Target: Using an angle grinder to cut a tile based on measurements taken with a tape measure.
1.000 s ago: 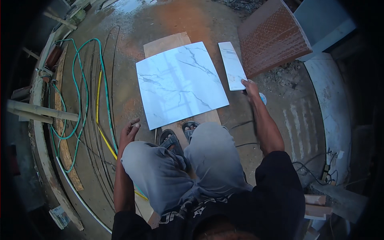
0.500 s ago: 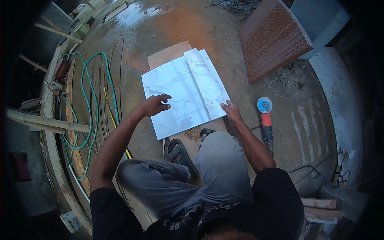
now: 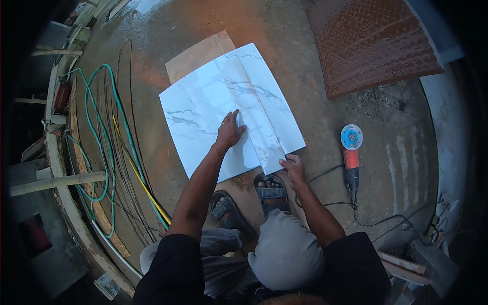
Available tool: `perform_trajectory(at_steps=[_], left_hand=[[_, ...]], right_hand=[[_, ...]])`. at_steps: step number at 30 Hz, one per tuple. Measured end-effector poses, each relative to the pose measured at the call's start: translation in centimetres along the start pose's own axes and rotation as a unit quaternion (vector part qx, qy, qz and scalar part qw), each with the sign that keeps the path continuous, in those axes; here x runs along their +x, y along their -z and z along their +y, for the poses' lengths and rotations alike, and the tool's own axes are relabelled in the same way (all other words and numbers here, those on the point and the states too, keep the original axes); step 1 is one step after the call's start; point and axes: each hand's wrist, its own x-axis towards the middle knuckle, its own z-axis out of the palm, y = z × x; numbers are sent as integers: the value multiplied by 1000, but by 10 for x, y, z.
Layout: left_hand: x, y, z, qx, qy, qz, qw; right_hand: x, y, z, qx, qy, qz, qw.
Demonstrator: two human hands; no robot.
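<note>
A narrow strip of white marble-patterned tile (image 3: 250,104) lies lengthwise on top of a large square tile (image 3: 195,119) of the same pattern. My right hand (image 3: 294,170) pinches the strip's near end at its right corner, thumb on top. My left hand (image 3: 231,131) rests by the strip's left edge, its fingers stretched forward and the thumb apart. The strip's near end sticks out a little past the big tile's near edge. Under the far side of the large tile lies a brown cardboard sheet (image 3: 193,58).
To the right on the concrete floor lies an angle grinder (image 3: 351,157) with a blue disc and a black cord (image 3: 378,224). A brown textured panel (image 3: 373,51) leans at the far right. Green hose (image 3: 113,91), rods and a plank (image 3: 84,152) lie left. My sandalled feet (image 3: 269,189) are close to the tile.
My left hand has moved right, from above the big tile to the strip's edge. The strip has shifted left and nearer on the large tile, baring more of its right side.
</note>
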Motion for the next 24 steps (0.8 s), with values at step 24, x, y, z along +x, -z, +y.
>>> perform_trajectory(at_steps=[24], left_hand=[[36, -29, -16, -78, -22, 30, 996]], right_hand=[[15, -8, 28, 227, -91, 57, 968]])
